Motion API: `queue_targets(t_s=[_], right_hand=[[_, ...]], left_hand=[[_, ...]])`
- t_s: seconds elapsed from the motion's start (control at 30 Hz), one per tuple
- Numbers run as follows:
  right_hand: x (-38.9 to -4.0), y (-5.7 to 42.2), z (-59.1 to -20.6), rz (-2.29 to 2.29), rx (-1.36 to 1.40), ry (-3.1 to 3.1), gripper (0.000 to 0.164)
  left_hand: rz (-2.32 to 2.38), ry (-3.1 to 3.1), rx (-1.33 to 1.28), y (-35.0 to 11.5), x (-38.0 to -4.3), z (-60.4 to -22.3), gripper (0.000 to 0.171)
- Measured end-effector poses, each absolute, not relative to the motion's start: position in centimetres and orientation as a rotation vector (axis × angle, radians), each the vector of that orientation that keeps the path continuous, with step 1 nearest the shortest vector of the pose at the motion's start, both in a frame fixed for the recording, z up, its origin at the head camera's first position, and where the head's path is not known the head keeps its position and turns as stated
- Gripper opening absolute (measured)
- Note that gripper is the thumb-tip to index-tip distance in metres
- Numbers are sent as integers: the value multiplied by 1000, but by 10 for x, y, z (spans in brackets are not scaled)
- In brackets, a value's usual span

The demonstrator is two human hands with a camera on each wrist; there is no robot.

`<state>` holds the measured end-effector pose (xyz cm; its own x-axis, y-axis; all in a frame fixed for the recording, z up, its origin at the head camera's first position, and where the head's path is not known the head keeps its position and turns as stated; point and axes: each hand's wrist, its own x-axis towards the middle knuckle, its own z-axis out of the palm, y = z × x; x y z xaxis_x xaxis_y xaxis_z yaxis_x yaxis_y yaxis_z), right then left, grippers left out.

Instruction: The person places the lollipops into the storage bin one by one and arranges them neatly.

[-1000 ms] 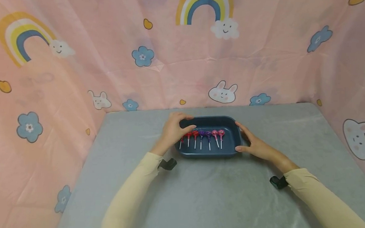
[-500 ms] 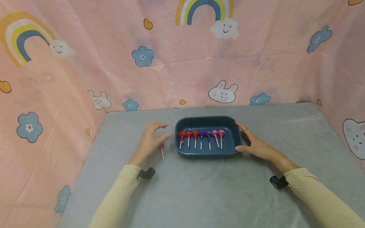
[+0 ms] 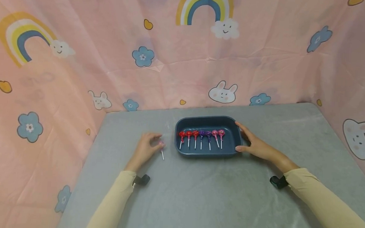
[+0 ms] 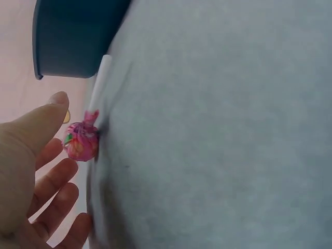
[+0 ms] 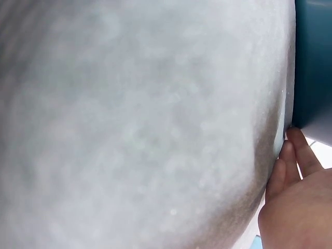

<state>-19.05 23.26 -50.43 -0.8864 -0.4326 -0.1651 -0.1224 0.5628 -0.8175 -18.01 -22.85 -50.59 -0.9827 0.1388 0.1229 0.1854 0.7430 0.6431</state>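
Observation:
My left hand (image 3: 144,149) is at a pink-wrapped lollipop (image 4: 82,142) lying on the table, left of the dark blue tray (image 3: 208,156). In the left wrist view the thumb and loosely bent fingers stand apart on either side of the candy's head, close to it. Its white stick points toward the tray in that view. A row of several lollipops lies in the tray: red ones (image 3: 188,134), purple ones (image 3: 208,134) and pink ones (image 3: 221,133). At the tray's right end rests my right hand (image 3: 259,148), its extended fingers and thumb against the wall.
Grey cloth covers the table (image 3: 197,196). A pink printed curtain (image 3: 178,66) hangs behind it and along both sides. Each wrist carries a small black camera, such as the left camera (image 3: 143,179).
My left hand has left the tray's left end, uncovering the red lollipops there, and moved left and down to the loose pink lollipop. The right hand and tray have stayed put.

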Motion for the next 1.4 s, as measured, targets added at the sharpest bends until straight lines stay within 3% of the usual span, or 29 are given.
queue_targets(t_s=[0.47, 0.8, 1.4], right_hand=[[-191, 232, -504, -1252, -449, 2450, 101], [-190, 232, -505, -1248, -446, 2457, 101], [-191, 232, -506, -1237, -464, 2471, 102]], left_hand=[[-990, -2816, -300, -226, -177, -513, 29], [-932, -2832, -303, -226, -176, -514, 29], [-1008, -2838, -276, -211, -180, -470, 27]])
